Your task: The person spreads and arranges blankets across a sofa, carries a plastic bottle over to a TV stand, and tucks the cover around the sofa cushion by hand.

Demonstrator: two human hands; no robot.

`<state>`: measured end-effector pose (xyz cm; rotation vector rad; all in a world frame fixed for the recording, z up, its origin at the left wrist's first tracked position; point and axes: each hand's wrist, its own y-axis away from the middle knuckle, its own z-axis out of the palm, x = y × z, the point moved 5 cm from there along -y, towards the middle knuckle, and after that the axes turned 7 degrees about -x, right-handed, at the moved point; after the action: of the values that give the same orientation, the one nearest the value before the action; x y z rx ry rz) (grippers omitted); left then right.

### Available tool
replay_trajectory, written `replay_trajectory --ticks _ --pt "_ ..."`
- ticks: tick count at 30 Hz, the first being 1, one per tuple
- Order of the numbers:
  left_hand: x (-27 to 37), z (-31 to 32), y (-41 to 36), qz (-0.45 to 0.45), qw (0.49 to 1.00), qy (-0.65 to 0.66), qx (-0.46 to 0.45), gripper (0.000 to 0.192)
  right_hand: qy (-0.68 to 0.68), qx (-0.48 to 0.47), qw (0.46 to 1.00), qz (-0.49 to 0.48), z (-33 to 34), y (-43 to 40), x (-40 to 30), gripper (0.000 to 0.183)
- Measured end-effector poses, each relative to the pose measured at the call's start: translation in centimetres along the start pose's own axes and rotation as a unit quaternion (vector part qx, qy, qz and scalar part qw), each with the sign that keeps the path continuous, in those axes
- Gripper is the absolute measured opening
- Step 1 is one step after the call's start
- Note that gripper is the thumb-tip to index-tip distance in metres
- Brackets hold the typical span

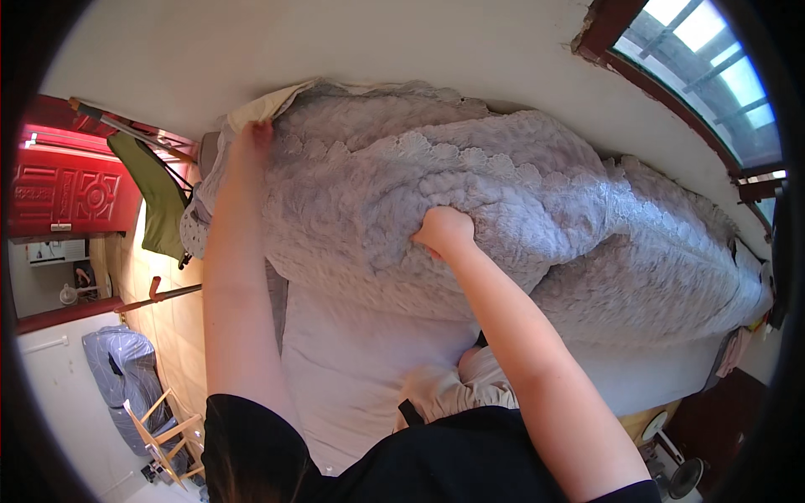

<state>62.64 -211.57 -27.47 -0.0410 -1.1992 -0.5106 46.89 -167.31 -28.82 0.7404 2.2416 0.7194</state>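
Observation:
A thick grey plush blanket (352,207) with a scalloped lace trim (453,157) lies rumpled over the bed, along the wall. My left hand (256,135) is at its far left edge, by a cream cloth corner (267,107); it is blurred, and its fingers are partly hidden. Farther right, my right hand (445,231) is closed on a fold near the blanket's middle. A pale bed sheet (352,358) shows between the blanket and my body. My knees, in beige trousers (453,390), rest on the sheet.
A white wall (314,38) runs behind the bed, with a barred window (704,63) at upper right. To the left are a green folding chair (154,195), a red door (69,188), a covered sofa (126,377) and a wooden stool (166,434). A fan (685,478) stands at lower right.

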Motion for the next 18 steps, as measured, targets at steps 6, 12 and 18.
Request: replay_trajectory --ticks 6,12,18 --pt "5.4 6.3 0.2 0.087 0.983 -0.100 -0.124 0.031 0.014 -0.003 0.999 0.041 -0.2 -0.3 2.0 0.024" --pt "-2.2 9.2 10.3 0.274 0.565 -0.775 -0.071 0.061 0.003 0.003 0.999 0.050 0.1 -0.5 2.8 0.024" --pt "3.0 4.7 3.3 0.111 0.512 -0.850 -0.059 0.032 0.011 -0.016 1.000 0.022 -0.5 0.1 0.4 0.026"
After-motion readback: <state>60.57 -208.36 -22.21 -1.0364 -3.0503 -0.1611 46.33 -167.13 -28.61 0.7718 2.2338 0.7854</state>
